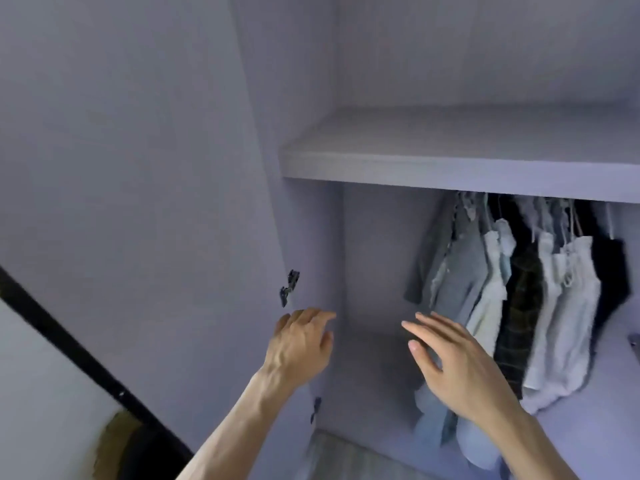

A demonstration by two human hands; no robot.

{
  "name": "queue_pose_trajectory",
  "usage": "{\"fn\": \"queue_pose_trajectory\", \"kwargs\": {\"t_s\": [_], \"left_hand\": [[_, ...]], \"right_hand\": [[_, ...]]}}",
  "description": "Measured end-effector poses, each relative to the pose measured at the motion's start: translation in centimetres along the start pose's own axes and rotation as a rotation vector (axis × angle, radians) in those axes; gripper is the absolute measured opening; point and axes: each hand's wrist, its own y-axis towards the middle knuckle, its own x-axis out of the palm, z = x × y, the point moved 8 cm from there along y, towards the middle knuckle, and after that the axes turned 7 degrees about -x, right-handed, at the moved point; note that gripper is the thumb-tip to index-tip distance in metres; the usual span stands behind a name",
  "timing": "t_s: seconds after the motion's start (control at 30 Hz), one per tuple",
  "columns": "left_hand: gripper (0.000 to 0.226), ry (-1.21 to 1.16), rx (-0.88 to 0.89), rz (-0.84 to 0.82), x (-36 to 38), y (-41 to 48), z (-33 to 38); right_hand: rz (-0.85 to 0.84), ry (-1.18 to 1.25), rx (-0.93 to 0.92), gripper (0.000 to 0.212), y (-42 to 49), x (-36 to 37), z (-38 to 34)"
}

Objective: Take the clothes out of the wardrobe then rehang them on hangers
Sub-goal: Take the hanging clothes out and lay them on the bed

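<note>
The wardrobe stands open, and its left door (138, 185) is swung out toward me. Several garments (512, 299) hang on hangers under the shelf at the right: grey, white, pale blue and a dark plaid one. My left hand (301, 344) reaches forward near the door's hinge side, fingers relaxed and holding nothing. My right hand (457, 365) is stretched out flat with straight fingers, just left of the grey and blue garments, and grips nothing. The rail itself is hidden behind the shelf.
A pale shelf (450, 161) spans the wardrobe above the clothes. Two dark hinges (290, 285) sit on the left side panel. The space left of the hanging clothes holds nothing. A dark door edge (69, 344) runs diagonally at the lower left.
</note>
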Motion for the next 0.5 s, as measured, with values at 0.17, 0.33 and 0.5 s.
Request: {"fn": "queue_pose_trajectory", "kwargs": {"t_s": [0.17, 0.33, 0.5], "left_hand": [[0.044, -0.059, 0.168, 0.013, -0.1, 4.7, 4.7], [0.044, -0.108, 0.246, 0.0, -0.2, 9.7, 9.4], [0.044, -0.125, 0.298, -0.015, 0.3, 14.1, 14.2]], "right_hand": [[0.229, -0.058, 0.129, 0.035, -1.0, -4.7, 2.6], [0.483, -0.222, 0.125, 0.037, 0.1, -10.8, 5.7], [0.726, -0.373, 0.13, 0.045, 3.7, -16.9, 10.6]]}}
